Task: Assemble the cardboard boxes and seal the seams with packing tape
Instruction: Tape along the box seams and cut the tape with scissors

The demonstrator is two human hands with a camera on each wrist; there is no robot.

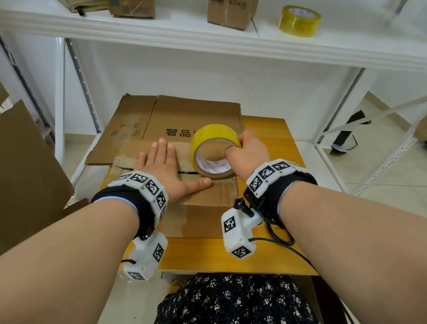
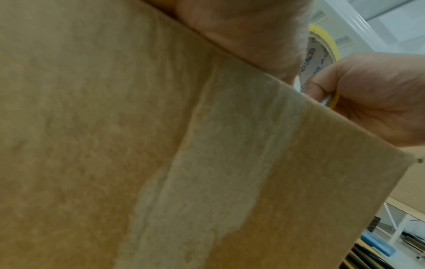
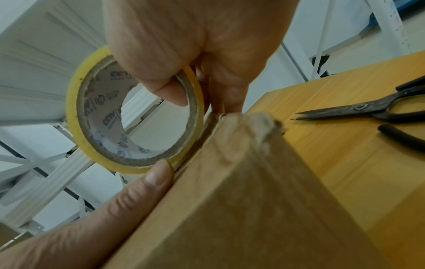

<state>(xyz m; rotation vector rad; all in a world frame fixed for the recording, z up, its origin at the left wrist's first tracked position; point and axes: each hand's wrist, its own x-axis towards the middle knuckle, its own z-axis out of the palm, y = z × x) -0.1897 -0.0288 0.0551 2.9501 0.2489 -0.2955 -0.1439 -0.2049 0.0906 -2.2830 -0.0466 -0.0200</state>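
A small brown cardboard box (image 1: 202,210) stands on the wooden table, its top flaps folded down with a dark seam between them. My left hand (image 1: 165,168) lies flat on the top flaps, fingers straight and thumb stretched toward the tape. A yellow roll of packing tape (image 1: 214,148) stands on edge on the box top. My right hand (image 1: 246,151) grips the roll, thumb through its core (image 3: 170,91) and fingers round the outside. In the left wrist view an old strip of tape (image 2: 207,172) runs down the box side.
A flattened cardboard sheet (image 1: 173,115) lies behind the box. Black scissors (image 3: 368,109) lie on the wooden table (image 1: 266,138) to the right. On the white shelf above stand a small sealed box (image 1: 234,2) and a second tape roll (image 1: 299,20). Large cardboard (image 1: 1,164) leans at the left.
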